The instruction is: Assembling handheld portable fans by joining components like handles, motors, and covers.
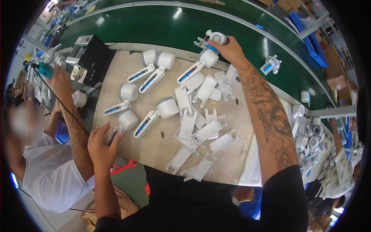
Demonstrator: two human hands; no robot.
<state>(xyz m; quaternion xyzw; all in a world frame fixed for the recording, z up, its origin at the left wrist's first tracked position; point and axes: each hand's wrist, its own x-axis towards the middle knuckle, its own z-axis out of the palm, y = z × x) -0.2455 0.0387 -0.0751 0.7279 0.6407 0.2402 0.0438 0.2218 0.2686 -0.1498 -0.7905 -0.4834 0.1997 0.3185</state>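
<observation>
At the far edge of the work board, my right hand (pixel 228 48) grips a white handheld fan (pixel 218 38) with a round grille, its handle uncovered and a blue battery showing. My left hand (pixel 101 145) is at the near left, thumb and fingers around the handle of another handheld fan (pixel 128 119), whose round head rests on the board. More fans (pixel 167 107) lie between my hands, their opened handles showing blue batteries. White plastic handle covers (pixel 205 91) are heaped loosely right of the middle, several nearer my body.
A black and grey machine (pixel 89 60) stands at the back left. A green conveyor belt (pixel 154 25) runs behind the board, carrying a white fan part (pixel 271 65). A co-worker's arm (pixel 75 123) with a teal tool (pixel 45 70) is at the left. White fans (pixel 303 143) crowd the right.
</observation>
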